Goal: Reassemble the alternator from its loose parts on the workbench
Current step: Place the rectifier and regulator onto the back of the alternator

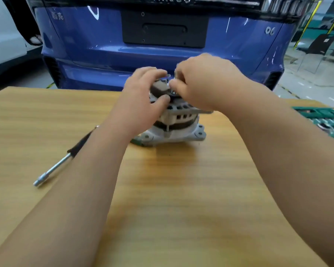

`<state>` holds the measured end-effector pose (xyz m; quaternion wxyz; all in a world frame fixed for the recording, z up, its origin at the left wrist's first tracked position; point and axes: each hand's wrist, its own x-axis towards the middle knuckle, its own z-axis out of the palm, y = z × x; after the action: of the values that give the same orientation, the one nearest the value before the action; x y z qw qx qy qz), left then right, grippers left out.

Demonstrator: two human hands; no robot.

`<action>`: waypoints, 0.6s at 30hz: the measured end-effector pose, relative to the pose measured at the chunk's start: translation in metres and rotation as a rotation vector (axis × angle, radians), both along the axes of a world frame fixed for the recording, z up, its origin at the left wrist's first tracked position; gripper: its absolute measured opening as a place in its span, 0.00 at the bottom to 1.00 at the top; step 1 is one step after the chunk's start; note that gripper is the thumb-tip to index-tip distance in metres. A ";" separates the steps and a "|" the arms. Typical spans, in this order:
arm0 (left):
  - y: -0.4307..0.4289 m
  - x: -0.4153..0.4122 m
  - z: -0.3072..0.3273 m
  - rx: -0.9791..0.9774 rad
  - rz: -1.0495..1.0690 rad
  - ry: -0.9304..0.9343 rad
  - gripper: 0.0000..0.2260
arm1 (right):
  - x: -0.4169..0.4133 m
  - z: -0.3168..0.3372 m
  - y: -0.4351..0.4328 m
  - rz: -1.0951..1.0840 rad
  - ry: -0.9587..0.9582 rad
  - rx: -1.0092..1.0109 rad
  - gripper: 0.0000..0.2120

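My alternator [174,122] stands on the counter [162,189] near its far edge, midway along, its axis upright, straight ahead of both hands. My left hand [143,93] grips the dark top cap [158,89], thumb pressed to its near side. My right hand [201,81], just beyond, pinches a small shiny piece [169,76] over the top; blur hides what it is. The alternator has a silver vented housing, a dark middle band and mounting ears at the base.
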<state>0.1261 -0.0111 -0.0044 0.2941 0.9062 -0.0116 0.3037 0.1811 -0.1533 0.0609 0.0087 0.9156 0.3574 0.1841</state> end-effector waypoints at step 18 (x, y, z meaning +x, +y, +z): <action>-0.097 -0.147 -0.110 0.308 0.154 0.283 0.11 | -0.164 -0.171 -0.116 -0.053 0.436 0.243 0.17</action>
<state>-0.0208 -0.1079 -0.1146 0.1269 0.9722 0.0526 0.1898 0.0168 -0.2691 -0.1103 -0.1740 0.9371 0.3018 0.0235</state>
